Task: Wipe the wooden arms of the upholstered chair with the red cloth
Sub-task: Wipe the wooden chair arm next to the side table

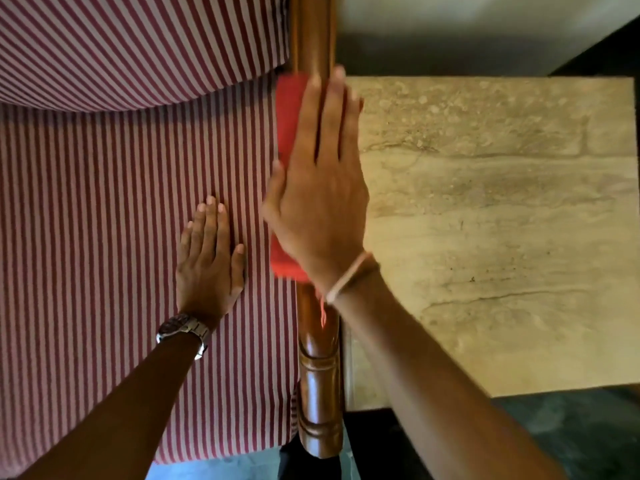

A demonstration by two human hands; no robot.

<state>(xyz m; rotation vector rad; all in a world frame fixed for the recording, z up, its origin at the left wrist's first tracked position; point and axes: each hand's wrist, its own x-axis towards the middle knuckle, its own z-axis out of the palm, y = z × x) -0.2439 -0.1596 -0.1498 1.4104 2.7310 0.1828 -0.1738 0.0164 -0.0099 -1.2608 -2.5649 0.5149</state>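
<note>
Right down the middle of the view, the wooden arm (313,36) of the chair runs 12 to 6 o'clock, so its long axis lines up with the way the person is facing. Red cloth (289,112) is draped over the middle stretch of it, and the right hand (320,188) lies flat on top, fingers straight and close together pointing to 12, palm pressing the cloth onto the wood rather than gripping it. Bare wood shows past the fingertips toward 12 and below the wrist toward 6, where the turned front post (320,393) is, so I'd guess any next stroke just slides along that same line. Left hand (209,258) sits at about 8 o'clock from the right one, spread open and flat on the striped seat cushion (104,220), holding nothing, looks like it's just bracing. Hands are apart, not touching. Out at 3 o'clock there's a stone-topped side table (502,220) right beside the arm.
</note>
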